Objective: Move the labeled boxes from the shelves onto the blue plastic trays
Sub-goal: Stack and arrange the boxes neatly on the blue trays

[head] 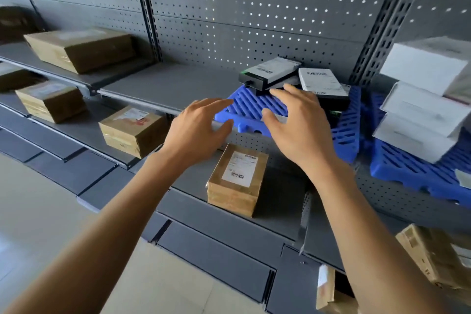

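— Were your hands carrying anything?
— No. Your left hand (197, 126) and right hand (293, 120) were spread, holding nothing, over the blue tray (251, 109), probably having just set boxes there.
— And the next labeled box (238, 180)?
— One shelf lower, beneath your wrists.

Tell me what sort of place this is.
Probably a stockroom or warehouse: grey metal shelves with pegboard backs, taped brown boxes bearing barcode labels, and blue trays holding more boxes.

Blue slatted trays (251, 107), brown cardboard boxes (237, 181) with white barcode labels, grey perforated shelving (254, 20).
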Tool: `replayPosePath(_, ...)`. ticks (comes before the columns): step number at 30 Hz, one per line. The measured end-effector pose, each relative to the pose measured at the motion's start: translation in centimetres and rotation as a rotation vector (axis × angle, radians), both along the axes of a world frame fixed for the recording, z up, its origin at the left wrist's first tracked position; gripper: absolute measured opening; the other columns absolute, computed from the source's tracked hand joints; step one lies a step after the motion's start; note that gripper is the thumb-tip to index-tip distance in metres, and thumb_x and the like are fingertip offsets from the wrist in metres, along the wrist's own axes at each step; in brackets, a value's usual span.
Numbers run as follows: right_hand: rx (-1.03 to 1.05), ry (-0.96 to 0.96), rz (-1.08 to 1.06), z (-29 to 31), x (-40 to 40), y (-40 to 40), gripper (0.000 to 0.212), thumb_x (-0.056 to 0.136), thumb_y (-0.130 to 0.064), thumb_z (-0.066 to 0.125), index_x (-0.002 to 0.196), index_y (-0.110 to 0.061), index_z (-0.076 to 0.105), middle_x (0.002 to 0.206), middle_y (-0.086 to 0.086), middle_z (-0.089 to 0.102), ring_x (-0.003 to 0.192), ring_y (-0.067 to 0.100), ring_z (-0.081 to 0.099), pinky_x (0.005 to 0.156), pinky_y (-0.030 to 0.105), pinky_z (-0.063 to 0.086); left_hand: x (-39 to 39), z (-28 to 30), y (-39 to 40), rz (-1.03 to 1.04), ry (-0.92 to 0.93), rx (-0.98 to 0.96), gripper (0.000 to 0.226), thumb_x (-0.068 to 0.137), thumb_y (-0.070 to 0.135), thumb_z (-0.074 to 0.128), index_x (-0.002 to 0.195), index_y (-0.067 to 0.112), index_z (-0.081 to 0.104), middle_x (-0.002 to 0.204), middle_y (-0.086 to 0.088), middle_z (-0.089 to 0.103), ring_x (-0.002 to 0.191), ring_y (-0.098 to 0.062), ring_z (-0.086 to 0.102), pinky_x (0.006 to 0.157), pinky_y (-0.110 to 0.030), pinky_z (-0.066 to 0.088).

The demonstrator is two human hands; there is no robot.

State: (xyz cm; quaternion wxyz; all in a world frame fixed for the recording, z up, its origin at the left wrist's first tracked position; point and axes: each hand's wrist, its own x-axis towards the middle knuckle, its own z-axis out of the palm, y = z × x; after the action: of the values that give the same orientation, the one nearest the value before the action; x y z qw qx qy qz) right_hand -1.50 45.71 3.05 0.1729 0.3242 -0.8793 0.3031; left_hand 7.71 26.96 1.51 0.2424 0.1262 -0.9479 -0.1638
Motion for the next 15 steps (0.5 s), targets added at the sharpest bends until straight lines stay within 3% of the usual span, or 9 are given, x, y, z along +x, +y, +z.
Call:
replayPosePath(8, 0.034, -0.021, -0.052, 1.3, -3.8, -3.3, 0.05, 0.099, -0.034, 0.058, 0.145, -0.016, 0.052, 0.143, 0.001, 0.055, 0.134, 0.023, 0.042, 0.106, 0.037, 0.041, -8.4, 0.6, -4.4, -0.128, 0.097, 0.122, 0.049, 0.094, 0.036, 0.063, 0.143, 0.033, 0.055, 0.143, 0.007, 0.059, 0.129, -0.021, 0.055, 0.102, -0.043, 0.05)
replayPosePath(15, 0.046, -0.034, -0.159, 2.3, -5.6, -7.1, 0.051, 0.098, -0.032, 0.059, 0.147, -0.018, 0.05, 0.141, -0.004, 0.056, 0.133, 0.023, 0.045, 0.104, 0.038, 0.045, -14.2, 1.7, -8.5, -0.291, 0.029, 0.137, 0.058, 0.092, 0.034, 0.061, 0.148, 0.031, 0.05, 0.148, 0.005, 0.055, 0.133, -0.025, 0.052, 0.106, -0.043, 0.047)
